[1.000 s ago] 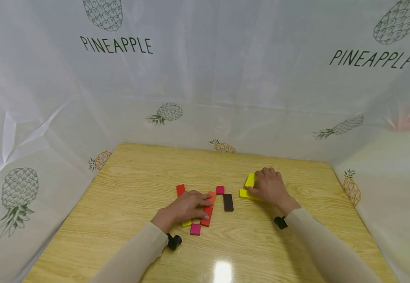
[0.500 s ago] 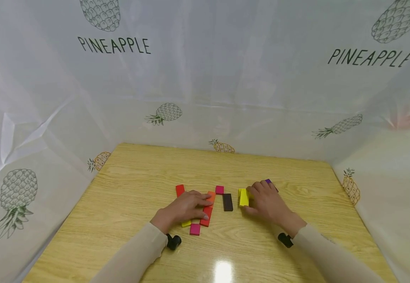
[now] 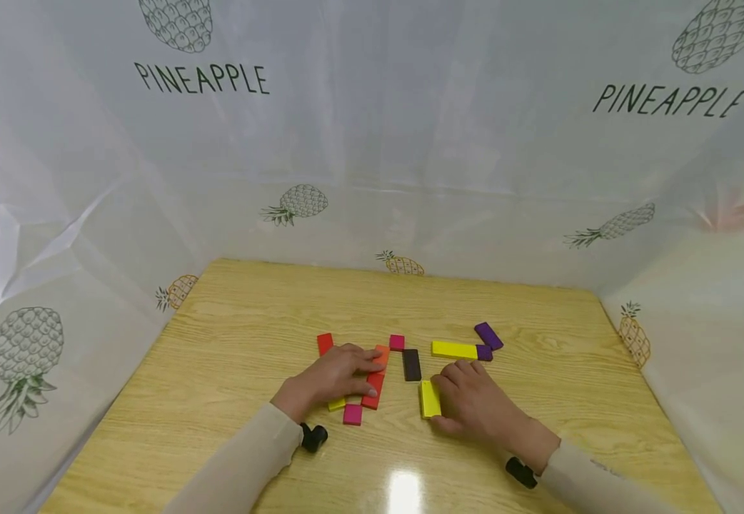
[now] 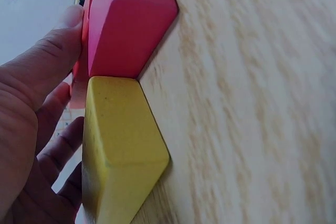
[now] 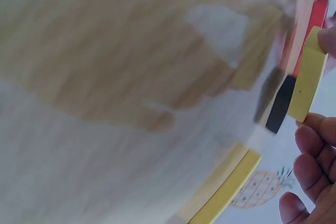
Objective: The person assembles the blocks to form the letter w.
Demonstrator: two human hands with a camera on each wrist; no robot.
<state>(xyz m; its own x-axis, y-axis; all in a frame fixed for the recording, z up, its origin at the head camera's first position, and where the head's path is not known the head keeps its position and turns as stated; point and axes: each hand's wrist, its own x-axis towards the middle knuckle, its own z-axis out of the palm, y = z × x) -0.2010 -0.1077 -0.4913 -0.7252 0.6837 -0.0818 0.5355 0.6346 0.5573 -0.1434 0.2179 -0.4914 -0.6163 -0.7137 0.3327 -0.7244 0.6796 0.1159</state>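
My right hand (image 3: 480, 401) pinches a yellow rectangular block (image 3: 430, 400) between thumb and fingertips, right of the red block. In the right wrist view that yellow block (image 5: 308, 82) is gripped at its two ends, lifted off the table. My left hand (image 3: 333, 377) lies over several blocks, its loosely extended fingertips on an orange block (image 3: 381, 353) and a red block (image 3: 372, 396). Under the left palm, a yellow block (image 4: 123, 124) meets a magenta block (image 4: 131, 24) at a corner; the hand partly hides these pieces in the head view.
A black block (image 3: 412, 365) and a small magenta block (image 3: 397, 343) lie between the hands. Behind the right hand are a yellow block (image 3: 454, 350), a small purple block (image 3: 484, 353) and a longer purple one (image 3: 488, 335). A pineapple-print curtain (image 3: 372, 143) surrounds the wooden table (image 3: 269, 300).
My right hand has brought the yellow block from the back right toward me and left, turning it lengthwise. The purple blocks and another yellow block are uncovered. My left hand stays put.
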